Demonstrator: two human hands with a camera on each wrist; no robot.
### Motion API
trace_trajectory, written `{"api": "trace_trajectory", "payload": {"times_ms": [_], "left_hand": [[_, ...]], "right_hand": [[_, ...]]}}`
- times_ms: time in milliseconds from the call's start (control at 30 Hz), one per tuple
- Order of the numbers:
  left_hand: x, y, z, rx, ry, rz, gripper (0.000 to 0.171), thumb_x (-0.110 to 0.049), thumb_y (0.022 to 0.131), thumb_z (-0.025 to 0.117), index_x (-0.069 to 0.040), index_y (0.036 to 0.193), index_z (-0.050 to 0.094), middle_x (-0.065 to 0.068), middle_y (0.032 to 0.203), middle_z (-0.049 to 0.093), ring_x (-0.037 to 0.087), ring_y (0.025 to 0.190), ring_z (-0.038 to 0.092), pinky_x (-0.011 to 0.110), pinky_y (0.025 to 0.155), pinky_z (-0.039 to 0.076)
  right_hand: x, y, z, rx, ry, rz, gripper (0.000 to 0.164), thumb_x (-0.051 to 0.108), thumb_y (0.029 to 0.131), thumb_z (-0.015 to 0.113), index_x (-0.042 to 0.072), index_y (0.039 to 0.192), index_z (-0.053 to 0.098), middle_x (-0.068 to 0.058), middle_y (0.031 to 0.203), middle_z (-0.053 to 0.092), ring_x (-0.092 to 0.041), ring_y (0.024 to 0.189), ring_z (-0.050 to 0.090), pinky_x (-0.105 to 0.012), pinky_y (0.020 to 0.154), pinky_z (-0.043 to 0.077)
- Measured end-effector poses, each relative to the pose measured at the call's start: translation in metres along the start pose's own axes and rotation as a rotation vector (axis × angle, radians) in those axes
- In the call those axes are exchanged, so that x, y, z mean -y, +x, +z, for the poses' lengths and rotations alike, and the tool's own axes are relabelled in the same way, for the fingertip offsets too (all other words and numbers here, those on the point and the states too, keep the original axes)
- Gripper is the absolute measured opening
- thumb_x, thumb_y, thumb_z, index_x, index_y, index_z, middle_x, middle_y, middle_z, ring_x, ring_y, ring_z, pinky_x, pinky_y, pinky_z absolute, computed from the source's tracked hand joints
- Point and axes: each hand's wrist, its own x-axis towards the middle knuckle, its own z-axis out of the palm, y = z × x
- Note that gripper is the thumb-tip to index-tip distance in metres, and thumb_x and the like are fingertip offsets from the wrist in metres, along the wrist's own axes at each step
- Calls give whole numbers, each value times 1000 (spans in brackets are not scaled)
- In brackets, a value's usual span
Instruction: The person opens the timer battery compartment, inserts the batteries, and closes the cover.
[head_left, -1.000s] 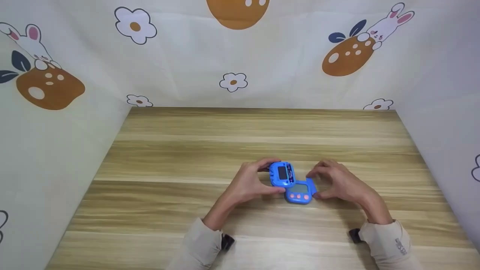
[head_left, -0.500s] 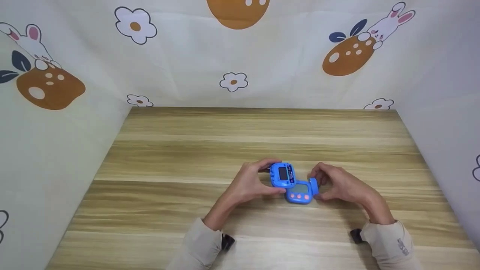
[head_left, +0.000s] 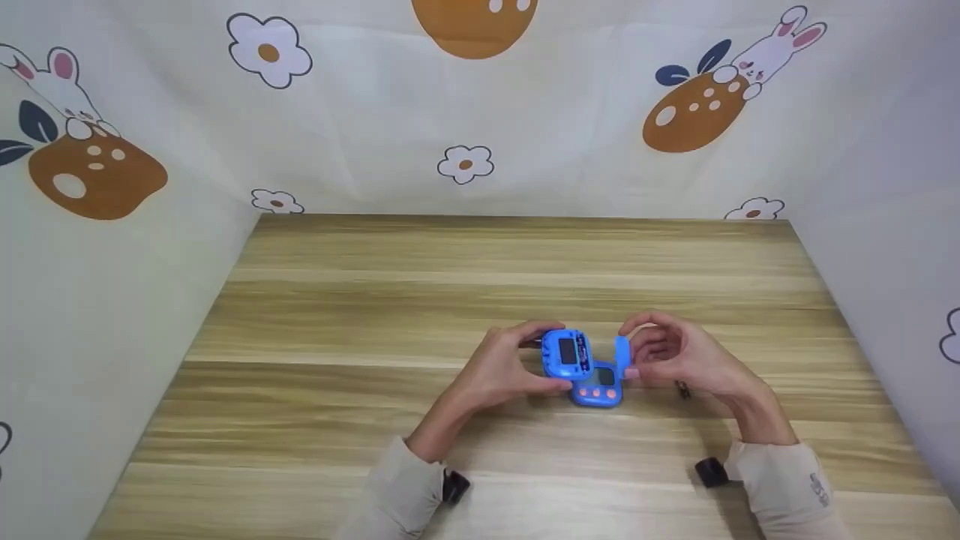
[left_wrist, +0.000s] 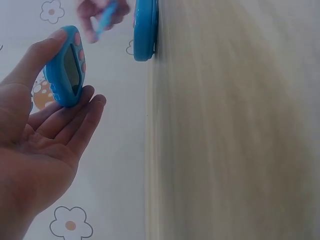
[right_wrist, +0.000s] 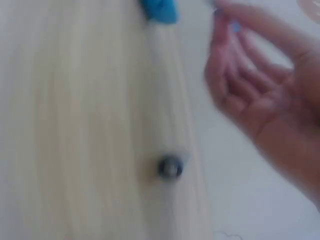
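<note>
My left hand [head_left: 491, 366] holds a small blue electronic device [head_left: 568, 354] by its edges, between thumb and fingers. Its open back, with a dark rectangle and a slot of dark parts, faces up in the head view; the left wrist view shows its screen and pink buttons [left_wrist: 79, 52]. A second blue device [head_left: 598, 396] lies on the table, screen and pink buttons upward, partly covered by the held one. To the right, my right hand [head_left: 682, 356] pinches a thin blue cover piece [head_left: 622, 354] on edge, close above the lying device.
A small dark cylindrical thing [head_left: 682, 389], with a round end [right_wrist: 170, 168], lies on the wooden table [head_left: 450, 300] under my right hand. Printed cloth walls [head_left: 375, 135] enclose the back and sides.
My right hand has lifted slightly with the blue cover piece, and its fingers have spread. The dark cylindrical thing now shows beneath it. My left hand is almost unmoved.
</note>
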Motion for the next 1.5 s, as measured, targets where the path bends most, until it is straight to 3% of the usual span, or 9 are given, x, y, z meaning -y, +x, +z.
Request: {"api": "trace_trajectory", "payload": {"times_ms": [133, 267, 733, 1133, 1500], "left_hand": [[-1, 1, 1, 6, -17, 9, 70, -33, 68, 91, -13, 129, 62, -6, 119, 66, 11, 104, 63, 41, 93, 50], [-1, 1, 2, 6, -15, 24, 70, -33, 68, 91, -12, 129, 62, -5, 119, 66, 11, 104, 63, 40, 93, 50], [-2, 0, 2, 6, 2, -22, 71, -37, 69, 90, -15, 130, 61, -5, 122, 64, 11, 107, 62, 38, 94, 49], [-2, 0, 2, -13, -4, 13, 71, -35, 67, 91, -13, 129, 62, -3, 121, 66, 12, 105, 64, 41, 93, 50], [-3, -1, 2, -13, 16, -13, 72, -37, 67, 91, -14, 129, 63, -4, 120, 66, 12, 103, 64, 39, 92, 51]], "right_hand": [[5, 6, 14, 15, 192, -37, 54, -5, 78, 79, -4, 124, 52, -23, 100, 64, -27, 92, 64, -36, 81, 55], [7, 11, 26, 44, 238, -37, 53, -5, 80, 77, -4, 126, 50, -24, 102, 64, -29, 94, 64, -38, 83, 54], [10, 11, 33, -63, 67, -30, 49, 10, 81, 81, 5, 127, 63, -21, 106, 64, -34, 97, 62, -36, 86, 52], [13, 11, 38, -122, 7, -18, 46, 14, 79, 83, 9, 122, 68, -18, 99, 67, -29, 89, 65, -34, 80, 54], [41, 6, 48, -133, -40, -6, 44, 13, 80, 82, 5, 121, 68, -17, 99, 67, -30, 92, 62, -33, 82, 52]]}}
